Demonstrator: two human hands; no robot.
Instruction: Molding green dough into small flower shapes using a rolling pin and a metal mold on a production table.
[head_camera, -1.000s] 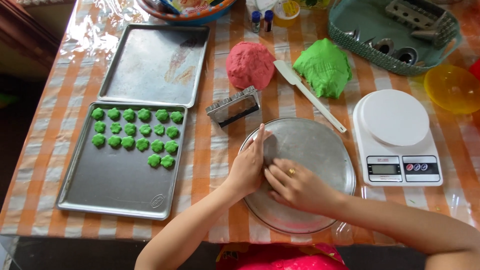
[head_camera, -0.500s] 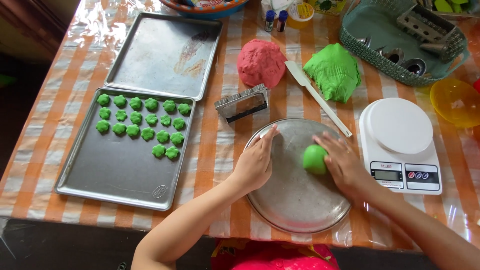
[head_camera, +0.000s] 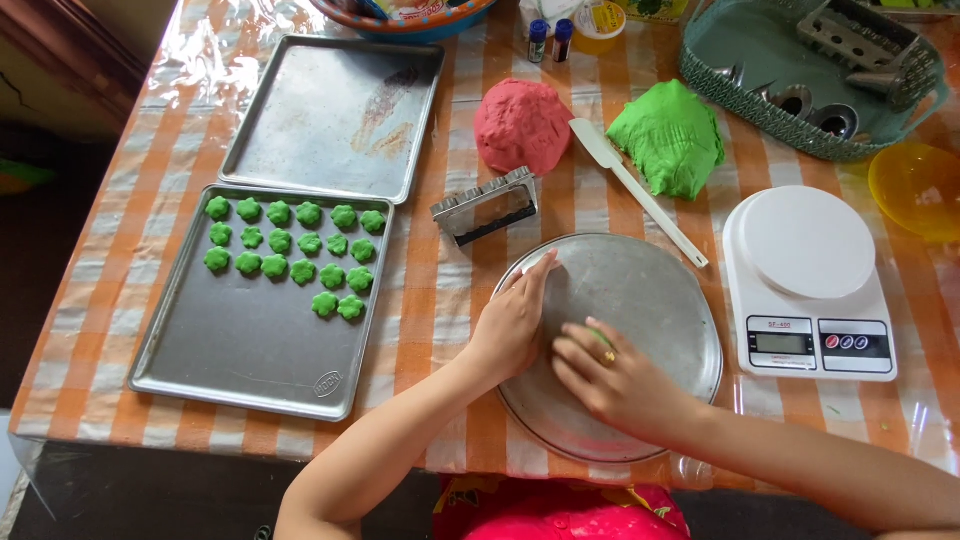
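Both hands work over a round metal pan (head_camera: 650, 300): the left hand (head_camera: 515, 325) rests flat and open on its rim, while the right hand (head_camera: 610, 375) curls shut over a green dough piece (head_camera: 603, 338). Dough cookies (head_camera: 290, 255) fill a nearby tray (head_camera: 250, 350).

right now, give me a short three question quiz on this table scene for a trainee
1. True or false: the red dough mound sits on the round metal pan.
2. Which lies between the two dough mounds? A white spatula B yellow bowl C white digital scale
3. Which hand rests flat on the pan's left rim?

Key: 1 false; 2 A; 3 the left hand, while the right hand covers green dough.
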